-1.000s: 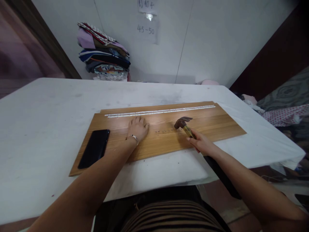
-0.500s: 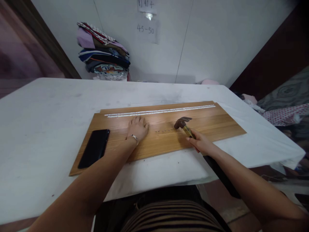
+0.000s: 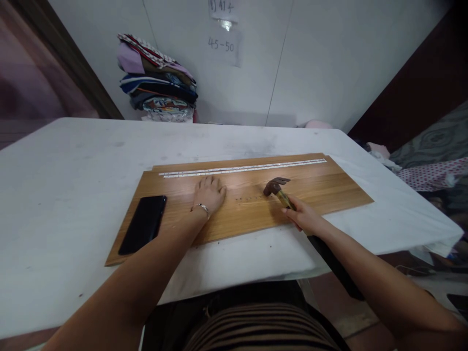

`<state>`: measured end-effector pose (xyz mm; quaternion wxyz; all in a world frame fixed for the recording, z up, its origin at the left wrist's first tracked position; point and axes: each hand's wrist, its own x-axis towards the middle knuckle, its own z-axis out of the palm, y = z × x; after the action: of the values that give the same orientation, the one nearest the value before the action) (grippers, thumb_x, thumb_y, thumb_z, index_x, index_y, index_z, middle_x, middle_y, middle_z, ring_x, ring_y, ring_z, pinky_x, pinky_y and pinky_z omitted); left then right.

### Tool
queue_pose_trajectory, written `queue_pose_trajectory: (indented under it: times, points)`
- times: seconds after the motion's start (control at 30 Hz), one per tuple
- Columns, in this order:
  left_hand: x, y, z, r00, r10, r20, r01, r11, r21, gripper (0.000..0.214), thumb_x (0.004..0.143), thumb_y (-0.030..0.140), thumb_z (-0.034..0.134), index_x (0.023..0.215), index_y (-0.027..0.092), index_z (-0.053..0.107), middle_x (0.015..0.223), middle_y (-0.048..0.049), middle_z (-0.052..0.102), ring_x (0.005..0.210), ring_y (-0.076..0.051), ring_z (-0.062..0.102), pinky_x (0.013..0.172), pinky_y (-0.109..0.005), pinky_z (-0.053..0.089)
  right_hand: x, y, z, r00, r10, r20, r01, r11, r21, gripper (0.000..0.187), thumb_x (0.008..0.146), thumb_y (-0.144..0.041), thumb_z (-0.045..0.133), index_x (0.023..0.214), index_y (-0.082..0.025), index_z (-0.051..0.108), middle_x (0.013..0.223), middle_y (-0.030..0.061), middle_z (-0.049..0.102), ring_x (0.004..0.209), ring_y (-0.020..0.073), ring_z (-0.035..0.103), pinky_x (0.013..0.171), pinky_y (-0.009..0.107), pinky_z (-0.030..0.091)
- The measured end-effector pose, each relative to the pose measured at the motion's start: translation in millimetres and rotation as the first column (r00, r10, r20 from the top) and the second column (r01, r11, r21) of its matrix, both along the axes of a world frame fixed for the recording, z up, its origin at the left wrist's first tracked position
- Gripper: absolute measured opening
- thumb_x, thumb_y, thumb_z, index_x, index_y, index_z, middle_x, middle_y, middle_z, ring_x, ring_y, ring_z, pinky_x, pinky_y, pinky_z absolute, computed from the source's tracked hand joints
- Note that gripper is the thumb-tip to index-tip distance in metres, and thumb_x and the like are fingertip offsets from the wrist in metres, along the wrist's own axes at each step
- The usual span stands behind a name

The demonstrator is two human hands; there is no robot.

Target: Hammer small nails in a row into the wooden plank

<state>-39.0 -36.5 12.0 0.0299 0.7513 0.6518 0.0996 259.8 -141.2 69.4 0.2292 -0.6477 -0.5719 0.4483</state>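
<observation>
My left hand (image 3: 210,193) lies flat on a wooden board (image 3: 226,219), its fingers spread and pointing away from me. A claw hammer (image 3: 277,186) is in my right hand (image 3: 302,215), which is wrapped around the handle. The hammer's dark head is at a row of small nails (image 3: 248,198) in the board; I cannot tell whether its face touches the last one. Its black grip runs back under my right forearm. Beyond my left hand, two white measuring strips (image 3: 241,168) run along the board's far side.
A black phone (image 3: 142,224) lies on the board's left end. The board rests on a white-covered table (image 3: 54,195). Folded cloths (image 3: 159,80) are stacked behind the table against the wall, below and left of a paper sign (image 3: 222,46).
</observation>
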Motion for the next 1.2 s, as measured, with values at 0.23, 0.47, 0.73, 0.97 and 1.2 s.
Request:
queue_pose_trajectory:
  times: [0.23,0.47,0.73,0.97,1.2]
  points:
    - [0.3,-0.1,-0.1,1.0,-0.001,-0.007,0.001,1.0,0.0,0.048,0.1,0.042,0.04,0.131,0.015,0.064,0.152,-0.0169,0.055,0.143,-0.033,0.046,0.119,-0.048,0.035,1.3,-1.7,1.9,1.0,-0.014,-0.003,0.014,1.0,0.001,0.064,0.088,-0.032,0.056,0.15,-0.015,0.048,0.056,-0.0104,0.041,0.037,0.0094,0.037,0.036,0.022,0.032]
    - [-0.4,0.4,-0.5,1.0,-0.006,-0.004,0.006,1.0,0.007,0.047,0.1,0.042,0.039,0.129,0.016,0.065,0.151,-0.0169,0.056,0.142,-0.033,0.046,0.117,-0.049,0.037,-0.3,-1.1,2.5,1.0,-0.009,0.011,0.009,1.0,-0.002,0.061,0.087,-0.03,0.055,0.146,-0.014,0.05,0.056,-0.0108,0.042,0.036,0.009,0.038,0.036,0.022,0.031]
    - [0.0,-0.2,-0.5,1.0,-0.006,0.009,0.006,1.0,0.003,0.048,0.099,0.041,0.039,0.13,0.015,0.064,0.152,-0.0174,0.055,0.143,-0.033,0.046,0.118,-0.049,0.036,-3.1,-2.7,7.8,1.0,-0.016,0.002,0.016,1.0,0.006,0.061,0.088,-0.028,0.052,0.146,-0.012,0.048,0.053,-0.0116,0.04,0.036,0.009,0.036,0.036,0.022,0.029]
    - [-0.4,-1.9,-1.1,1.0,0.002,0.005,-0.002,1.0,0.004,0.049,0.099,0.043,0.04,0.132,0.016,0.064,0.154,-0.0164,0.054,0.143,-0.033,0.046,0.119,-0.048,0.036,-2.1,-0.4,1.5,1.0,-0.005,0.0,0.005,1.0,-0.01,0.061,0.087,-0.032,0.055,0.145,-0.014,0.05,0.055,-0.0113,0.041,0.036,0.0086,0.037,0.036,0.022,0.029]
    - [-1.5,-1.6,-4.6,1.0,-0.002,0.009,0.002,1.0,0.007,0.049,0.1,0.043,0.04,0.133,0.016,0.063,0.153,-0.0167,0.054,0.144,-0.033,0.045,0.12,-0.048,0.034,-2.3,-1.8,1.6,1.0,-0.002,0.014,0.002,1.0,-0.004,0.061,0.088,-0.033,0.054,0.146,-0.014,0.049,0.056,-0.0102,0.042,0.038,0.0093,0.037,0.037,0.022,0.03]
